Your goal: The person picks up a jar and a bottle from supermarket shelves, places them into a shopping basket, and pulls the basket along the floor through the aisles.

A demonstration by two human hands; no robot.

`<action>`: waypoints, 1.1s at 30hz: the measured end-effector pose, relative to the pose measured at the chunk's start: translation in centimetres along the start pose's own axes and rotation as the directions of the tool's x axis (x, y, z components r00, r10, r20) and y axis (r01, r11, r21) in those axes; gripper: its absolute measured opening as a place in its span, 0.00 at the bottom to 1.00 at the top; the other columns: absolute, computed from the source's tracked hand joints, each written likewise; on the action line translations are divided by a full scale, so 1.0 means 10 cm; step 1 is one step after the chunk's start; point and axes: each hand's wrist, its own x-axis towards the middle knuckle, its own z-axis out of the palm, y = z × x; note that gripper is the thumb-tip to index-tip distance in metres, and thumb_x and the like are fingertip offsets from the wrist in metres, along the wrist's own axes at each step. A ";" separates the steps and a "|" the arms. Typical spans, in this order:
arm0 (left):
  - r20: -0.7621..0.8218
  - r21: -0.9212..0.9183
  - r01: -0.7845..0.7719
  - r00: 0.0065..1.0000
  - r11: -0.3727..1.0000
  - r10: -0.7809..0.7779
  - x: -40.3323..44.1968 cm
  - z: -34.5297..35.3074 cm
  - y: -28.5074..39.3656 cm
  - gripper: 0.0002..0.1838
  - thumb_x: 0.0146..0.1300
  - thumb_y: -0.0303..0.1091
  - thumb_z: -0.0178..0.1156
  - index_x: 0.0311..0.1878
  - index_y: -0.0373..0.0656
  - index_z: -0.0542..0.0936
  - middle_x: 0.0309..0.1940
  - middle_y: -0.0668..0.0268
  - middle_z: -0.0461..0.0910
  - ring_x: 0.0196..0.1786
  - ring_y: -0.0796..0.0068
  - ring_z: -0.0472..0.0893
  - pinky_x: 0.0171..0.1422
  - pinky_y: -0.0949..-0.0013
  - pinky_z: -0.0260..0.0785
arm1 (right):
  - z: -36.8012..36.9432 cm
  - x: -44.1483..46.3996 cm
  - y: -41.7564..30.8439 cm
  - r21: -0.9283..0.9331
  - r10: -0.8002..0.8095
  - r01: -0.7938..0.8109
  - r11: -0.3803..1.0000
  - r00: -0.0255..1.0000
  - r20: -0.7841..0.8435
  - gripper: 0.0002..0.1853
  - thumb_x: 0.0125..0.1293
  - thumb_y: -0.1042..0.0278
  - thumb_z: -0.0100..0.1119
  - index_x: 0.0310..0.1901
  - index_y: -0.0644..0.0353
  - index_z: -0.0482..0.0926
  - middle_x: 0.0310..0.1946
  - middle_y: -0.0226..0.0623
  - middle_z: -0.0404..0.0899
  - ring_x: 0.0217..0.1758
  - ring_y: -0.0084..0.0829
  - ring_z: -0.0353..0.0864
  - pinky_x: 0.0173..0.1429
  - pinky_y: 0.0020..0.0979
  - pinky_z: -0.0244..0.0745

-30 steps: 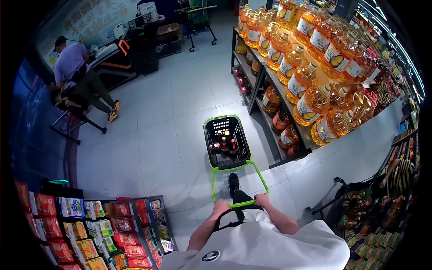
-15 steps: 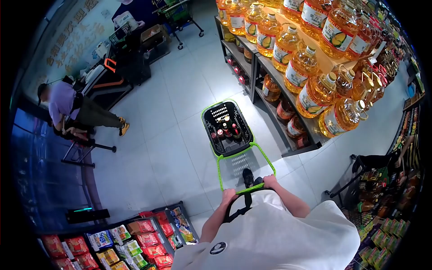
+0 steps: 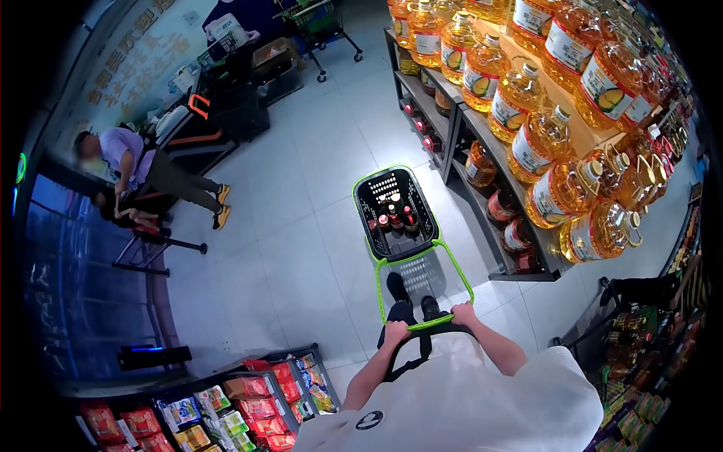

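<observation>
Both my hands are wrapped round the green handle of a black shopping basket cart. My left hand [image 3: 397, 332] grips the handle's left corner, and my right hand [image 3: 463, 313] grips its right corner. Ahead of my feet, the black basket [image 3: 369, 218] with its green rim stands on the floor. Several dark bottles [image 3: 395, 217] stand upright inside it, some with red or light caps; their labels are too small to read. The green handle [image 3: 431, 322] runs between my hands, just in front of my white shirt.
Shelves of large cooking oil bottles [image 3: 538, 143] line the right. A shelf of packaged snacks [image 3: 256, 410] is at the lower left. A person [image 3: 135, 166] stands by a metal barrier at the left. A shopping cart [image 3: 320, 22] is at the back, and another stands at the right.
The oil shelf has come nearer at the right, and both my feet now show behind the basket. The person at the left has shifted posture. My hands keep their hold.
</observation>
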 end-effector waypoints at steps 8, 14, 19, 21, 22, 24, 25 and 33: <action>0.211 -0.166 -0.119 0.965 0.979 0.153 0.57 -0.14 -0.48 0.14 0.53 0.36 0.48 0.37 0.42 0.79 0.39 0.50 0.77 0.46 0.55 0.77 0.48 0.57 0.68 | -0.25 0.41 -0.13 -0.015 0.080 -0.079 0.997 0.994 0.080 0.11 0.44 0.58 0.57 0.32 0.44 0.82 0.30 0.34 0.80 0.37 0.33 0.79 0.53 0.40 0.62; 0.172 -0.524 0.259 0.965 0.812 -0.198 1.30 0.22 -0.86 0.13 0.53 0.36 0.49 0.37 0.43 0.79 0.39 0.50 0.77 0.45 0.56 0.77 0.48 0.57 0.69 | -0.61 0.70 -0.18 -0.010 0.080 -0.080 0.997 0.997 0.002 0.12 0.43 0.58 0.57 0.32 0.45 0.82 0.29 0.34 0.80 0.36 0.34 0.79 0.52 0.39 0.63; 0.259 -0.122 -0.227 0.933 0.966 0.252 1.16 -0.74 -0.91 0.13 0.52 0.36 0.50 0.37 0.48 0.81 0.37 0.51 0.78 0.41 0.54 0.78 0.43 0.57 0.71 | -0.88 0.97 -0.29 -0.015 0.113 -0.113 0.993 0.994 -0.008 0.11 0.43 0.59 0.58 0.31 0.46 0.82 0.29 0.35 0.80 0.36 0.34 0.79 0.53 0.37 0.63; 0.260 -0.096 -0.253 0.927 0.963 0.269 1.25 -0.92 -0.94 0.12 0.52 0.36 0.50 0.36 0.49 0.81 0.37 0.52 0.78 0.41 0.54 0.78 0.44 0.57 0.71 | -1.04 1.05 -0.34 -0.005 0.120 -0.120 0.993 0.992 -0.038 0.12 0.42 0.61 0.59 0.32 0.47 0.82 0.30 0.37 0.80 0.37 0.35 0.79 0.55 0.36 0.63; 0.227 -0.111 -0.239 0.939 0.965 0.258 1.26 -1.03 -0.94 0.13 0.51 0.36 0.50 0.36 0.49 0.81 0.37 0.53 0.78 0.41 0.55 0.78 0.44 0.58 0.71 | -1.10 1.10 -0.35 -0.008 0.127 -0.127 0.992 0.991 -0.040 0.12 0.42 0.61 0.59 0.32 0.47 0.82 0.30 0.37 0.80 0.37 0.35 0.79 0.55 0.36 0.63; 0.177 -0.114 -0.237 0.951 0.965 0.254 1.37 -1.05 -0.98 0.13 0.50 0.39 0.52 0.36 0.50 0.81 0.36 0.55 0.79 0.41 0.55 0.78 0.45 0.59 0.71 | -1.28 1.15 -0.40 -0.019 0.157 -0.158 0.987 0.985 -0.067 0.12 0.42 0.62 0.59 0.33 0.47 0.82 0.30 0.37 0.80 0.37 0.37 0.78 0.55 0.37 0.63; 0.167 -0.115 -0.210 0.959 0.971 0.227 1.40 -1.09 -0.98 0.13 0.50 0.40 0.52 0.36 0.50 0.81 0.36 0.55 0.79 0.41 0.55 0.78 0.45 0.59 0.71 | -1.36 1.19 -0.42 -0.016 0.179 -0.181 0.983 0.982 -0.060 0.12 0.44 0.63 0.57 0.34 0.47 0.82 0.31 0.38 0.80 0.40 0.39 0.77 0.59 0.38 0.60; 0.079 -0.116 -0.178 0.979 0.977 0.188 1.45 -1.49 -1.05 0.12 0.48 0.42 0.53 0.31 0.49 0.82 0.32 0.55 0.79 0.38 0.56 0.78 0.44 0.58 0.70 | -1.49 1.42 -0.60 -0.062 0.250 -0.267 0.962 0.948 -0.198 0.10 0.45 0.62 0.56 0.32 0.50 0.81 0.32 0.38 0.78 0.46 0.38 0.74 0.64 0.50 0.50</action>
